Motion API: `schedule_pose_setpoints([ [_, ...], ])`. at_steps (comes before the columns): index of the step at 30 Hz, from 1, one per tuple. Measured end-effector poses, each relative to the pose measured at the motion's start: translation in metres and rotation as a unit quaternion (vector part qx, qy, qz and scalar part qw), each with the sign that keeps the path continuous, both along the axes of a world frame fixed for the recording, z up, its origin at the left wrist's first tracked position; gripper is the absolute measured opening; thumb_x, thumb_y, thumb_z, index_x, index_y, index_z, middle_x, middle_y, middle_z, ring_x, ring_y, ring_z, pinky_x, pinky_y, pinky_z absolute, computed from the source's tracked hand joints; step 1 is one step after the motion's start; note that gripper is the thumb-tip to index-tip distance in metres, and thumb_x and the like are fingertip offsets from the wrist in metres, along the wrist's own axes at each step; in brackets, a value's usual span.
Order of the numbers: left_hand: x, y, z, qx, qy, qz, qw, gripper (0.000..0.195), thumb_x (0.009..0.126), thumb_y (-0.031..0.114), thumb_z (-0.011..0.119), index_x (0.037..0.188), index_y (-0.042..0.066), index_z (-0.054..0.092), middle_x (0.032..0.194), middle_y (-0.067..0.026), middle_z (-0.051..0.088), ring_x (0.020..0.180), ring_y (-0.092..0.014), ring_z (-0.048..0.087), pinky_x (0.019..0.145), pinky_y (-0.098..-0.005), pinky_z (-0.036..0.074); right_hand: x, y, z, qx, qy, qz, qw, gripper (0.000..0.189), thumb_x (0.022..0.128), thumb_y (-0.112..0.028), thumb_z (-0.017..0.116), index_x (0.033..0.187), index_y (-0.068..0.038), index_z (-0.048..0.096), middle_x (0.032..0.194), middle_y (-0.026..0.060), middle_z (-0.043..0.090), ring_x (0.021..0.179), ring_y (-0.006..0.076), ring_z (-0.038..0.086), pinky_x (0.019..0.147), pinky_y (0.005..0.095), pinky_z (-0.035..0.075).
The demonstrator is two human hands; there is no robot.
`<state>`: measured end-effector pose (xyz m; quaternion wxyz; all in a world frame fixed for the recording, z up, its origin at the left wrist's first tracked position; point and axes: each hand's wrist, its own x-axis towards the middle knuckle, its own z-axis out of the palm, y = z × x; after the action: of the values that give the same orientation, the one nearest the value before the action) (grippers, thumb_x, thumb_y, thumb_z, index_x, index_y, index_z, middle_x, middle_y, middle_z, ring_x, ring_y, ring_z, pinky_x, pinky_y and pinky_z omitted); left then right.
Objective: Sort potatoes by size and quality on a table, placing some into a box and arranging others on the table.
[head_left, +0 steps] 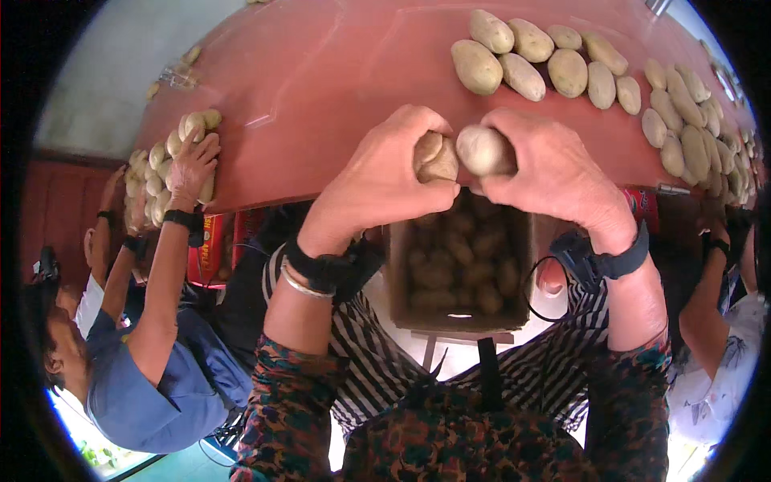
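Observation:
My left hand [385, 162] is closed around potatoes [437, 158], with what look like two of them showing between thumb and fingers. Close beside it, my right hand [542, 162] grips a pale potato [482, 149]. Both hands are over the near edge of a red table [337, 108]. Below them, at my lap, a cardboard box [461, 322] holds many potatoes [452, 259], partly in shadow. Beyond my right hand, two rows of potatoes [567, 72] lie on the table.
At the right, more potatoes [692, 144] cover the table edge near another person's arm [708, 319]. At the left, a person in blue [156, 385] has a hand on a potato pile [159, 175]. A red printed box [208, 250] stands below the table there.

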<state>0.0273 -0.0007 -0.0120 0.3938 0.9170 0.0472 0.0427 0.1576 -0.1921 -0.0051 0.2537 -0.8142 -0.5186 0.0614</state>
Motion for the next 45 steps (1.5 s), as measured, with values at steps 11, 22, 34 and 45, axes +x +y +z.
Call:
schedule_pose_setpoints([
  [11,-0.005,-0.037,-0.030,-0.304,0.349,-0.232,0.856,0.046,0.103,0.048,0.049,0.088,0.006,0.059,0.076,0.0009,0.058,0.065,-0.007,0.058,0.051,-0.0212,0.042,0.017,-0.057,0.002,0.178,0.472,-0.141,0.852,0.063,0.088,-0.051,0.067,0.125,-0.001,0.062,0.098,0.0051,0.067,0.086,0.0114,0.063,0.076,0.0290,0.052],
  [22,0.023,-0.052,-0.050,-0.185,0.230,-0.149,0.944,0.059,0.106,0.045,0.047,0.134,-0.007,0.055,0.120,-0.0243,0.068,0.105,-0.033,0.069,0.090,-0.0387,0.055,0.017,-0.058,0.005,0.301,0.484,-0.080,0.818,0.043,0.091,-0.041,0.065,0.105,-0.001,0.068,0.087,0.0043,0.069,0.069,0.0098,0.061,0.064,0.0243,0.046],
  [34,0.018,-0.051,-0.016,-0.399,0.037,-0.162,0.902,0.067,0.082,0.047,0.075,0.128,0.001,0.061,0.099,-0.0064,0.067,0.094,-0.015,0.062,0.078,-0.0297,0.051,0.001,-0.050,-0.002,0.169,0.513,0.098,0.836,0.042,0.092,-0.029,0.072,0.119,0.003,0.066,0.100,0.0058,0.069,0.080,0.0118,0.064,0.074,0.0263,0.052],
  [45,-0.001,-0.027,-0.064,0.164,0.208,-0.177,0.948,0.042,0.085,0.028,0.073,0.108,-0.006,0.068,0.094,-0.0252,0.070,0.092,-0.040,0.068,0.082,-0.0441,0.053,0.014,-0.052,0.001,0.184,0.356,-0.012,0.916,0.044,0.095,-0.038,0.061,0.118,-0.001,0.068,0.114,0.0065,0.072,0.075,0.0061,0.059,0.065,0.0219,0.038],
])
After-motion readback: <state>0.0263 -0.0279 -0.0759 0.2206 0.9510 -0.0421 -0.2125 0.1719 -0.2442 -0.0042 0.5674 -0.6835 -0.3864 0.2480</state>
